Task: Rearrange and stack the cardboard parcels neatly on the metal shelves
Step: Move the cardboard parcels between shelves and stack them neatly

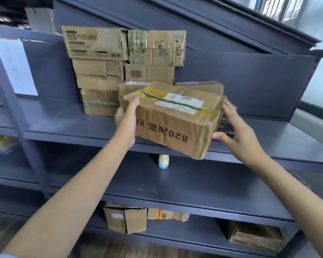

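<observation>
Holding a worn cardboard parcel [177, 120] in front of the upper metal shelf [63, 125], the person grips it from both ends in the head view: the left hand [126, 121] clasps the end at nine o'clock with its thumb over the top edge, and the right hand [231, 131] cups the end at three o'clock, fingers spread, thumb underneath. The parcel is tilted and appears clear of the shelf. By judgement the task is partly done: a stack of parcels [123, 66] already stands at eleven o'clock, while loose boxes on the bottom shelf [144, 218] at six o'clock remain unsorted. The held parcel is creased, sealed with yellow tape, carries a white label and upside-down black print.
</observation>
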